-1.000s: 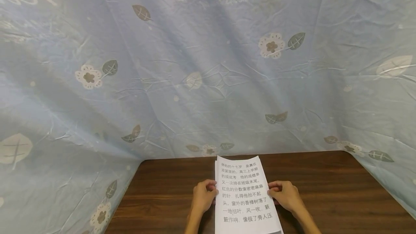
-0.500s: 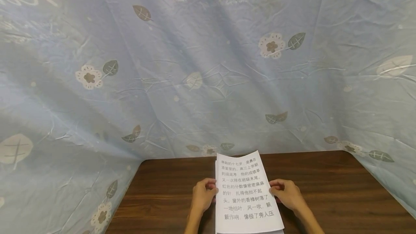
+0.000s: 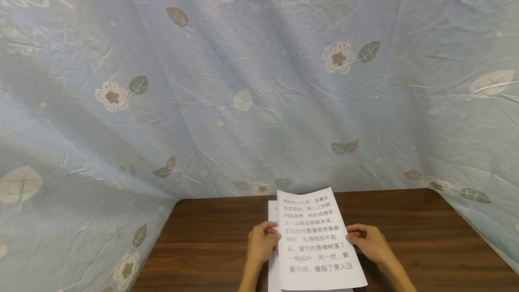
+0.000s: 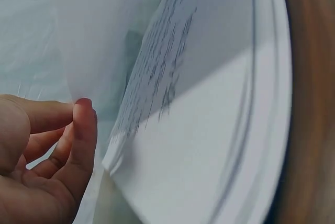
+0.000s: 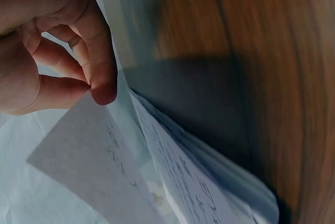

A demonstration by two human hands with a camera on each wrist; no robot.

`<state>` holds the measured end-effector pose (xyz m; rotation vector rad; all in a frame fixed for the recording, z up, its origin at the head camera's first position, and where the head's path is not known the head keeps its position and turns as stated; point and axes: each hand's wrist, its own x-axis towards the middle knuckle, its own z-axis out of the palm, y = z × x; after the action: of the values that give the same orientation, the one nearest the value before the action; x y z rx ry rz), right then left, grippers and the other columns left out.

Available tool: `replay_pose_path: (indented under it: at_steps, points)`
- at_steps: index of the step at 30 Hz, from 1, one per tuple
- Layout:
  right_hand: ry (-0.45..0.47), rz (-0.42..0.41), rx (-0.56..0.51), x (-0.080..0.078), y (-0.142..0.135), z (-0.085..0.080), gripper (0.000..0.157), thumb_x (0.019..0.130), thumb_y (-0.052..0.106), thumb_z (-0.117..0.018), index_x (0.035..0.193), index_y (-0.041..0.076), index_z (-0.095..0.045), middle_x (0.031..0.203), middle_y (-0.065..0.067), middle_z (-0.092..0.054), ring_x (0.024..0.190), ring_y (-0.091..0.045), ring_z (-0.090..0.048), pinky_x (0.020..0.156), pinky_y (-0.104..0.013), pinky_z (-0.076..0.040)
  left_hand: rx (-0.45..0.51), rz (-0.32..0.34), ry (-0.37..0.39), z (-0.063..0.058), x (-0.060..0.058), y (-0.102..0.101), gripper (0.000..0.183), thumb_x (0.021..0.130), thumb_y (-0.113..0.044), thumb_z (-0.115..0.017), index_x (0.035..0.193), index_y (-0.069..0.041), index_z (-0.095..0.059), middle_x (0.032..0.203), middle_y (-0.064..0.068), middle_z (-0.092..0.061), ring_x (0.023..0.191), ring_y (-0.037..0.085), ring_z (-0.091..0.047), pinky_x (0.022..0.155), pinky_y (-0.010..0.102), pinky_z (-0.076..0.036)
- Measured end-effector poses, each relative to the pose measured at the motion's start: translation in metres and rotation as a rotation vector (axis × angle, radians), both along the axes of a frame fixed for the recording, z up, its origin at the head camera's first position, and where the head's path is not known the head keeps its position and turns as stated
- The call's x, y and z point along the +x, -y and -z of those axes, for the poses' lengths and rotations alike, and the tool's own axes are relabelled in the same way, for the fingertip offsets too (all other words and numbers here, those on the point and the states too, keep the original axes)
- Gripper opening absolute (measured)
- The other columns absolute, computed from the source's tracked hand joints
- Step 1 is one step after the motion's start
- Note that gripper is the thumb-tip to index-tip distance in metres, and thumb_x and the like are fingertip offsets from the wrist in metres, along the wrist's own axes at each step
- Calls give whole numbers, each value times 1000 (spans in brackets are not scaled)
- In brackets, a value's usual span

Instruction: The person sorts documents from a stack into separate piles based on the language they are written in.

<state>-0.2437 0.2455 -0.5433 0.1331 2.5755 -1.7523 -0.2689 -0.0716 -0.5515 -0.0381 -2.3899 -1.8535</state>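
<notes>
A white sheet of paper printed with large Chinese characters is held up by both hands. My left hand pinches its left edge between thumb and finger, and my right hand pinches the right edge the same way. Beneath it lies a stack of printed paper, its left margin showing past the sheet in the head view. In the left wrist view a gap separates the raised sheet from the stack. The right wrist view shows the sheet's corner between thumb and finger, apart from the stack.
The stack rests on a dark brown wood-grain table with rounded far corners. A pale blue cloth with leaf and flower prints hangs behind the table and along its sides.
Both hands have moved to the right with the top sheet, and it has come up off the stack. The stack's left strip now shows more, with printing on it.
</notes>
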Motion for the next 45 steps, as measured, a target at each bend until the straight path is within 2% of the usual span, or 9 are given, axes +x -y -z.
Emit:
replay_pose_path:
  at_steps: [18, 29, 40, 45]
  points:
    - [30, -7, 58, 9, -45, -1, 41, 95, 16, -65, 129, -6, -59, 107, -12, -67, 91, -19, -65, 73, -33, -61, 10, -15, -9, 1, 1, -47, 29, 79, 4, -71, 107, -1, -73, 79, 3, -65, 49, 11, -61, 44, 24, -54]
    - [50, -13, 88, 13, -73, 3, 44, 96, 20, -65, 131, -6, -58, 107, -11, -68, 89, -17, -66, 74, -33, -61, -11, -18, 20, -1, 4, -74, 28, 81, 0, -72, 108, -6, -73, 80, -2, -65, 49, 9, -59, 43, 20, -51]
    - [89, -9, 97, 14, -96, 3, 48, 96, 23, -64, 133, -7, -55, 107, -9, -69, 89, -17, -67, 74, -34, -60, 9, -7, 43, 6, 3, -96, 28, 81, -1, -73, 107, -10, -73, 79, -5, -63, 50, 9, -60, 43, 19, -51]
    - [97, -8, 111, 14, -105, 0, 48, 98, 23, -62, 134, -8, -54, 108, -9, -69, 91, -16, -67, 77, -34, -61, 30, -7, 63, 4, 4, -106, 28, 81, -2, -73, 107, -10, -73, 79, -5, -63, 49, 9, -59, 42, 19, -50]
